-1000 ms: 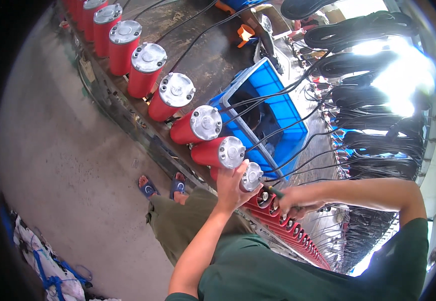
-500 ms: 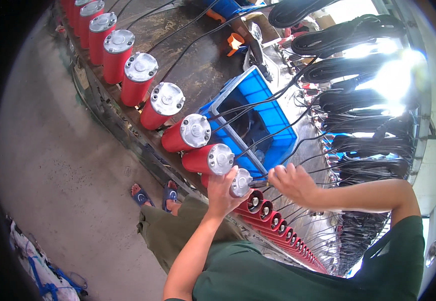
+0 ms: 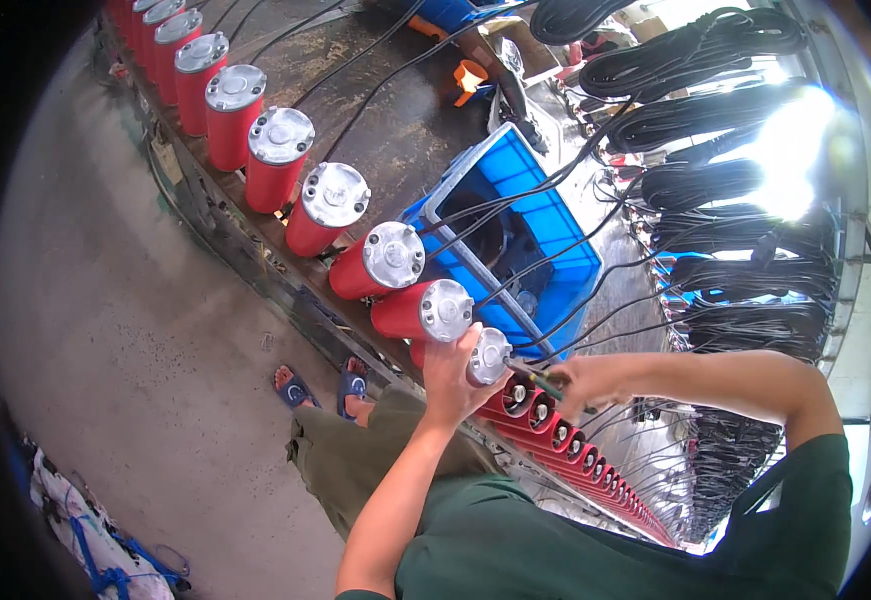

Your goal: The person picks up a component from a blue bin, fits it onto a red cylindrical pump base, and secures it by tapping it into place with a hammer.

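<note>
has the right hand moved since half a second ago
Yes: judged against the blue bin, the right hand has dropped lower in the picture, toward the row of open red cylinders.

Right hand [image 3: 593,381] lower again, dark tool [image 3: 541,381] back in view

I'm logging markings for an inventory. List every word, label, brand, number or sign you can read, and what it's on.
None can be read.
Metal end caps: any markings too small to read.
Tool in the right hand: too blurred to tell.
Dark blue sandals: a pale curved mark, no legible lettering.
</note>
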Available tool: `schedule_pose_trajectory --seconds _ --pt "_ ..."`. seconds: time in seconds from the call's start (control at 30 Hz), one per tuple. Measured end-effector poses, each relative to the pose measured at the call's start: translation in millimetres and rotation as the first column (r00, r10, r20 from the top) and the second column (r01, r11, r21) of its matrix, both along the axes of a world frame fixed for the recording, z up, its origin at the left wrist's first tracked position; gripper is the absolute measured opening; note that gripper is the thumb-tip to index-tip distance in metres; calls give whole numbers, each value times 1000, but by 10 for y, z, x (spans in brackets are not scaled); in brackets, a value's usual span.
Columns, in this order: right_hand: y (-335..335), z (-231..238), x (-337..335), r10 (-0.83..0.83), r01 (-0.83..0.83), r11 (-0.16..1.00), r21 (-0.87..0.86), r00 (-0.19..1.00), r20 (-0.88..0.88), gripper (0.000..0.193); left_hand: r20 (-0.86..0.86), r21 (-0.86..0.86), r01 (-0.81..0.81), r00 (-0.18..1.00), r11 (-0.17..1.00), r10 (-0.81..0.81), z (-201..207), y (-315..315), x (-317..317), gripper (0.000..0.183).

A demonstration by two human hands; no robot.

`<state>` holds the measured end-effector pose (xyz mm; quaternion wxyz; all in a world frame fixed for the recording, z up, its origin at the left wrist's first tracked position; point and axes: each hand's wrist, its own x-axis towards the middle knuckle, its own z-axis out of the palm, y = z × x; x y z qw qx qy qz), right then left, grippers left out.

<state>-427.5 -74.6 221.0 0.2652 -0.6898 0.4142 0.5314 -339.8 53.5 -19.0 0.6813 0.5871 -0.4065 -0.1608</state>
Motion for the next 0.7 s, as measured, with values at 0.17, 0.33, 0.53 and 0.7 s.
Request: schedule_pose_trajectory --seconds 0.17,0.33,0.53,0.7 --pt "41 69 112 -828 858 483 174 513 -227 20 23 1 -6 1000 1000 6 -11 -6 -1 93" --pt "-54 299 58 411 -407 907 -109 912 13 59 -10 9 11 1000 1000 -10 -13 7 14 93" --pt "-188 39 207 839 -724 536 -435 513 181 85 -7 -9 4 1000 1000 -4 5 -9 67 91" --pt "-293 0 387 898 -775 437 -456 407 168 73 18 -20 -16 1000 1000 17 15 -10 83 92"
